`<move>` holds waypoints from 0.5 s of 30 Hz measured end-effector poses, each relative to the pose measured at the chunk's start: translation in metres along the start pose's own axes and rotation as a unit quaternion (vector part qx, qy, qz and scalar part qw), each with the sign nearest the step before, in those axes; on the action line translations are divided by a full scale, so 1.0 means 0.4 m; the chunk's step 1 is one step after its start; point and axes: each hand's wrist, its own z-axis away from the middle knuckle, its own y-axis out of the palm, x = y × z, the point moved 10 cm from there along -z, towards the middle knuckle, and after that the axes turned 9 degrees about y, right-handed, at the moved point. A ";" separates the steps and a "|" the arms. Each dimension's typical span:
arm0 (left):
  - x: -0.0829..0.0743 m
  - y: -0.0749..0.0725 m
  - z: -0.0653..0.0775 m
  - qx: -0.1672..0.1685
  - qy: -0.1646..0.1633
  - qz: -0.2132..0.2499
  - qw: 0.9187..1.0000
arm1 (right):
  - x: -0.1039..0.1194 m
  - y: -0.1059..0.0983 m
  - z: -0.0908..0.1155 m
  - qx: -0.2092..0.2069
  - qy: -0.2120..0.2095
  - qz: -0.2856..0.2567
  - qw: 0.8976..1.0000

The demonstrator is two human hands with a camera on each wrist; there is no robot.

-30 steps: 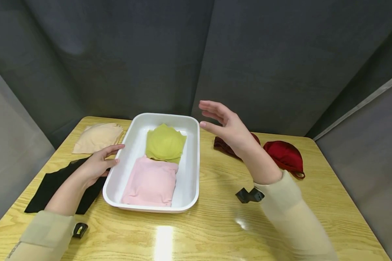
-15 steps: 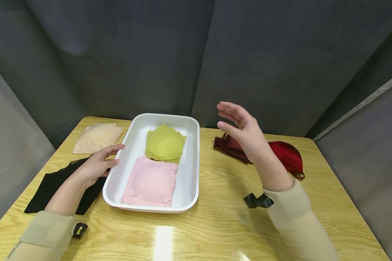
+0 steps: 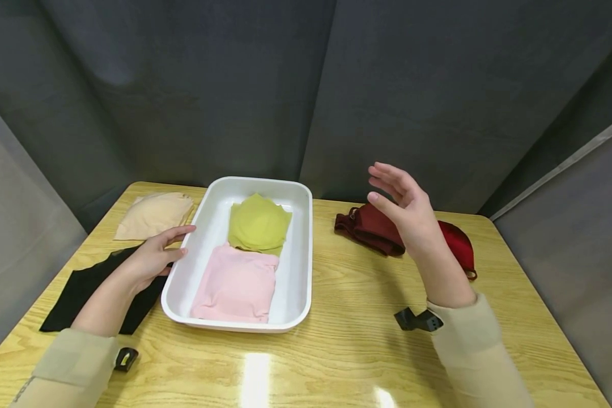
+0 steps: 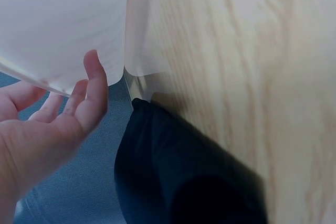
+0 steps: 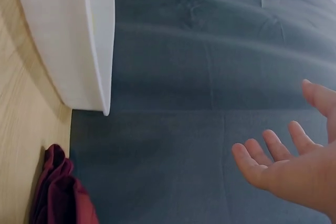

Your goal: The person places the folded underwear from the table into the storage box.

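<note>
My left hand [image 3: 155, 259] touches the left rim of the white plastic bin [image 3: 302, 294] with relaxed fingers. In the bin lie a folded yellow-green bra [image 3: 260, 224] at the far end and a folded pink garment [image 3: 237, 283] at the near end. My right hand [image 3: 408, 207] is raised over the right side of the table, fingers spread and loosely bent, holding nothing. Below and left of it sits a folded maroon bra [image 3: 369, 229], part of which the hand hides. A bright red bra [image 3: 457, 246] is partly covered by the right forearm.
Left of the bin, a beige folded bra [image 3: 155, 215] lies at the back and a black garment [image 3: 84, 289] in front, partly under the left forearm. The wooden table [image 3: 336, 351] ends at a dark grey curtain [image 3: 224, 90] behind.
My right hand has moved to the right, away from the bin, uncovering more of the maroon bra and covering more of the red one. The left hand has stayed at the bin's rim.
</note>
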 end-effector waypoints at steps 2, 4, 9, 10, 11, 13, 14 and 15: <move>0.000 0.000 0.000 0.001 0.000 -0.001 1.000 | -0.007 -0.015 0.002 -0.011 -0.005 -0.010 1.000; 0.001 -0.001 0.000 0.000 -0.002 -0.002 1.000 | -0.016 -0.029 0.005 -0.022 -0.008 -0.017 1.000; -0.009 0.001 0.003 0.000 0.005 0.001 1.000 | -0.046 -0.059 0.008 -0.047 -0.008 -0.029 0.998; -0.009 0.001 0.003 0.000 0.004 0.001 1.000 | -0.054 -0.064 0.007 -0.052 -0.007 -0.030 0.998; -0.009 0.001 0.003 0.001 0.005 0.001 1.000 | -0.061 -0.069 0.007 -0.057 -0.005 -0.032 0.998; -0.008 0.002 0.003 0.001 0.004 0.001 1.000 | -0.077 -0.081 0.005 -0.070 0.000 -0.032 0.997; -0.005 0.001 0.002 0.000 0.003 0.002 1.000 | -0.086 -0.088 0.004 -0.077 0.004 -0.034 0.996; -0.004 0.001 0.001 0.001 0.003 0.002 1.000 | -0.095 -0.094 0.003 -0.084 0.007 -0.036 0.996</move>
